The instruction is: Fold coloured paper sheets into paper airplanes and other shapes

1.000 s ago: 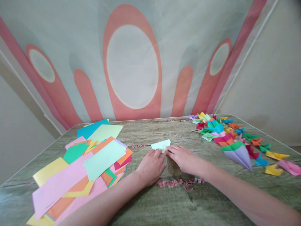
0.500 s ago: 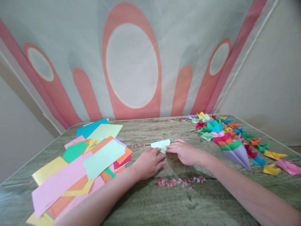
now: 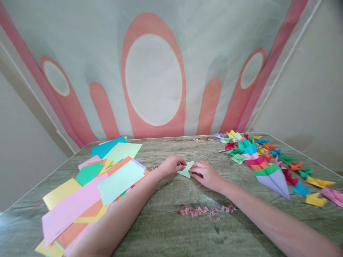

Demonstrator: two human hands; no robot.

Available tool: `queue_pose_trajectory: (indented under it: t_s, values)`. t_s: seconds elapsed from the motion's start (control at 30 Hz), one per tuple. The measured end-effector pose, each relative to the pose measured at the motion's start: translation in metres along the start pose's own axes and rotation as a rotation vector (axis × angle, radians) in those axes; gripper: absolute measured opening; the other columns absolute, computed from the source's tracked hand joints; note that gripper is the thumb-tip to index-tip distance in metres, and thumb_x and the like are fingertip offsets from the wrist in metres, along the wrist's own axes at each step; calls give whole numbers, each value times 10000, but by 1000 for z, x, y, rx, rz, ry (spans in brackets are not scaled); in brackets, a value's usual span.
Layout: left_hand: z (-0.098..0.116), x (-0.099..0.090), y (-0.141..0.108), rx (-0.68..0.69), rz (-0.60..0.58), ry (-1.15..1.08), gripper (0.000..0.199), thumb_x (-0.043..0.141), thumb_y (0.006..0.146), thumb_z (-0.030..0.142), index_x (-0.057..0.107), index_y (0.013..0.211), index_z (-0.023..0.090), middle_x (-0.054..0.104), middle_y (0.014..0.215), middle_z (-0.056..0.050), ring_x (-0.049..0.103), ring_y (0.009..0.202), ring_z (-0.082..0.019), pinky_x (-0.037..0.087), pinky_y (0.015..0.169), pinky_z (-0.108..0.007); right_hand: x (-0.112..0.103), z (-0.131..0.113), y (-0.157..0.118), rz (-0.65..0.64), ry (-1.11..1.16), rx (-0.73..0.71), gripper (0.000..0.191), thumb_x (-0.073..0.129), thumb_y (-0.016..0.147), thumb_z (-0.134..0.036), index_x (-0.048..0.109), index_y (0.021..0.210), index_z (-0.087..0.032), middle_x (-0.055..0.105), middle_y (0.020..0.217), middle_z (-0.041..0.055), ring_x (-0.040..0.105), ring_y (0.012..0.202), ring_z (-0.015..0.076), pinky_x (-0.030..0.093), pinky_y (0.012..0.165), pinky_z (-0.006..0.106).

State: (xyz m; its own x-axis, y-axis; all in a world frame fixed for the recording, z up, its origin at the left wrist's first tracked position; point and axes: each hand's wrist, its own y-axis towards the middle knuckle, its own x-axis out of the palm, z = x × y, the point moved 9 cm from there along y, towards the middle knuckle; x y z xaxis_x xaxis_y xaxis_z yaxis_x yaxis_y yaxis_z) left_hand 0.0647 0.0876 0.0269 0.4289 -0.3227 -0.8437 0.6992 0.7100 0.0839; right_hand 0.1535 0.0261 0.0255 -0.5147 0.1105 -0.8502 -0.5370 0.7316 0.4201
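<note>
A small pale green folded paper (image 3: 185, 172) lies on the table between my hands. From its left side my left hand (image 3: 171, 166) grips it, the fingers curled at its upper left edge. My right hand (image 3: 207, 175) pinches the paper's right edge between thumb and fingers. Fingertips hide both ends of the paper, so its full outline does not show.
Loose coloured sheets (image 3: 72, 210) are piled on the left, partly under my left forearm. Several folded paper figures (image 3: 289, 160) spread over the right side, with a purple and green paper plane (image 3: 273, 180) nearest. A printed backdrop (image 3: 152, 78) hangs behind the wood-patterned table (image 3: 171, 228).
My left hand has shifted from the paper's near edge to its upper left, fingers now curled. The paper has changed from a wide strip to a smaller, angled shape. The camera view shifted slightly.
</note>
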Motion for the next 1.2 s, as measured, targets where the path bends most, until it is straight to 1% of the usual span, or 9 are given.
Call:
queue_pose_trajectory:
  t_s: [0.1,0.17,0.27,0.33,0.43,0.57,0.73,0.93,1.2]
  values:
    - [-8,1,1,-21,30,-93,148,564,772,190,687,837,141,669,777,-15,587,734,-120,420,684,-197,0,1,-1,18,28,6,170,545,848,-228,643,987,-223,622,932,35,535,878,177,402,796,336]
    - [-8,2,-2,11,23,-108,133,589,761,199,695,813,139,663,760,-16,584,738,-121,419,692,-194,-1,2,-1,26,42,14,190,550,842,-223,632,1013,-218,612,936,40,535,874,177,408,794,335]
    - [-4,1,-6,79,-5,-92,121,610,759,217,706,794,153,662,800,-17,585,777,-121,416,734,-192,-1,4,-1,38,49,20,210,559,832,-222,626,1031,-213,598,948,49,536,884,181,417,797,337]
    - [-1,-1,-8,93,-17,-60,132,604,772,229,711,816,166,663,840,-18,589,785,-117,416,742,-187,0,5,-2,42,50,22,215,562,829,-222,626,1034,-216,591,958,52,536,894,183,421,801,340]
    - [7,-1,-10,116,-54,79,153,613,774,263,710,862,184,664,870,-22,599,785,-121,419,732,-186,2,7,-2,50,52,27,226,566,825,-224,624,1043,-220,584,969,57,536,903,188,427,804,349]
    - [24,2,-12,151,-76,384,165,605,783,305,694,889,215,670,896,-27,615,802,-155,431,699,-213,5,9,-2,63,64,11,234,563,825,-216,617,1053,-217,583,979,66,537,908,195,435,806,363]
    - [38,6,-14,104,-68,661,170,564,803,318,678,838,197,678,836,-62,638,775,-214,454,657,-274,5,9,-2,75,74,2,238,555,826,-209,611,1057,-223,586,986,67,535,919,202,440,804,373]
    - [46,12,-14,127,-60,759,202,493,835,250,652,782,139,674,781,-96,645,706,-221,461,595,-285,5,7,-1,55,72,3,256,537,832,-197,596,1079,-227,581,1037,70,526,956,209,432,838,384]
    - [46,14,-15,135,-50,746,205,462,833,205,639,775,119,667,767,-104,645,684,-239,467,557,-304,5,4,0,35,74,-4,276,514,846,-192,572,1115,-215,599,1056,69,523,965,213,425,863,398]
